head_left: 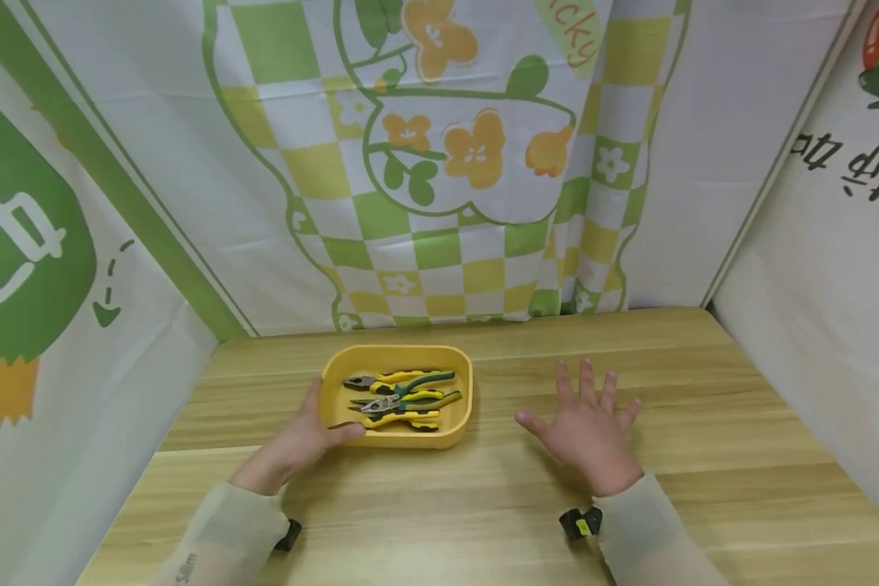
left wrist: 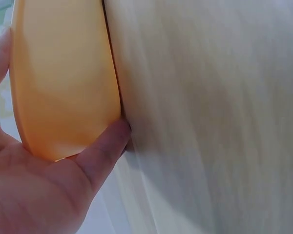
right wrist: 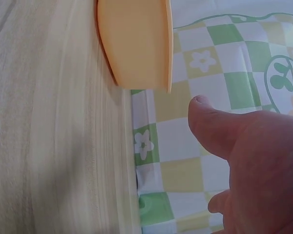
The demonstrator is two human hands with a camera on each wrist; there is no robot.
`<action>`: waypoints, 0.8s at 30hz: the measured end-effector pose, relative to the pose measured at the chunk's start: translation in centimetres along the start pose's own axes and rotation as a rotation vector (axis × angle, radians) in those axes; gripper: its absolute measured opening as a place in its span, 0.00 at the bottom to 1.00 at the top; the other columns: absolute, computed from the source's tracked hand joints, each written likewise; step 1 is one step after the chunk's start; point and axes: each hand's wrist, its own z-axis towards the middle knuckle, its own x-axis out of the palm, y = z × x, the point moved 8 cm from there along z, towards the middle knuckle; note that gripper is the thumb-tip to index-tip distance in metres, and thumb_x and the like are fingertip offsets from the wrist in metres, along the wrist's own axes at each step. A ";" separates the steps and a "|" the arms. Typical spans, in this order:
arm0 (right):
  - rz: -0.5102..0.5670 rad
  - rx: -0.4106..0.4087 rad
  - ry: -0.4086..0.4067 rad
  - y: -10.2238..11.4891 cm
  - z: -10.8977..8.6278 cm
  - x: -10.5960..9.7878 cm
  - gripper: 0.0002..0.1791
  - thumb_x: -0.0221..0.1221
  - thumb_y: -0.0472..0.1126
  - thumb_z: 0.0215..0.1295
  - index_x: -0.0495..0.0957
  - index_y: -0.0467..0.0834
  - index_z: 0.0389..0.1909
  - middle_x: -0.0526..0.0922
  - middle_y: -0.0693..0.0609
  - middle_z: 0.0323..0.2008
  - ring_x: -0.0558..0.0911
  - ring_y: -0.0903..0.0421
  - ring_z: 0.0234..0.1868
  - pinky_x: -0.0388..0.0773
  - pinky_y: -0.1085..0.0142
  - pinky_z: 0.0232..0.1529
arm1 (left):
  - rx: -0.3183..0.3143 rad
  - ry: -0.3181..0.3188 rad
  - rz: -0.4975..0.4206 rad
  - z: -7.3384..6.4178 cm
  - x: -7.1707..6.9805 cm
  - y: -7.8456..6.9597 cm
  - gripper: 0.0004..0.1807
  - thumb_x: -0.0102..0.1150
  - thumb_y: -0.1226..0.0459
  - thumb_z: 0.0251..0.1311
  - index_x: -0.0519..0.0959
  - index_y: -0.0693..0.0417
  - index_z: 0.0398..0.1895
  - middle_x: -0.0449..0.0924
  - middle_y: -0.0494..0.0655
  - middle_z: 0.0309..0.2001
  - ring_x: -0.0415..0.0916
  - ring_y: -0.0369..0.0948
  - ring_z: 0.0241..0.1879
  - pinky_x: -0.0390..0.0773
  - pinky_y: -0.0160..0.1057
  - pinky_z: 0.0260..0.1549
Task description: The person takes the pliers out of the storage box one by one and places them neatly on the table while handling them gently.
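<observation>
A yellow plastic bin (head_left: 457, 439) stands on the wooden table, with several pliers lying inside it. Uppermost in the pile are pliers with green handles (head_left: 426, 380); others, such as the pliers at the back (head_left: 360, 382), have yellow and black handles. My left hand (head_left: 308, 443) grips the bin's left end, thumb over the rim at the front corner. In the left wrist view a fingertip (left wrist: 118, 127) curls at the bin's bottom edge. To the right of the bin, my right hand (head_left: 589, 431) is spread above the table, fingers apart and holding nothing.
The wooden table (head_left: 483, 521) runs back to a cloth wall (head_left: 439, 268) with green and yellow checks. Printed white cloth walls flank both sides. Each wrist carries a small black device, such as the right strap (head_left: 580, 523).
</observation>
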 end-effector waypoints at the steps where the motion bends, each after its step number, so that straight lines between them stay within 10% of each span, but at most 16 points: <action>1: 0.001 0.000 0.003 0.0 0.0 0.0 0.65 0.38 0.86 0.54 0.40 0.44 0.80 0.33 0.31 0.76 0.27 0.25 0.70 0.13 0.28 0.51 | -0.003 -0.001 0.003 -0.1 0.2 -0.1 0.71 0.71 0.46 0.56 0.21 0.55 0.77 0.30 0.71 0.76 0.37 0.67 0.72 0.40 0.63 0.67; 24: -0.020 0.020 0.011 -0.4 -0.3 -0.9 0.63 0.38 0.85 0.56 0.39 0.45 0.80 0.32 0.32 0.76 0.27 0.24 0.69 0.18 0.24 0.51 | 0.064 -0.036 0.052 -2.6 5.3 -3.1 0.72 0.75 0.45 0.51 0.27 0.61 0.78 0.32 0.71 0.76 0.40 0.65 0.72 0.43 0.60 0.68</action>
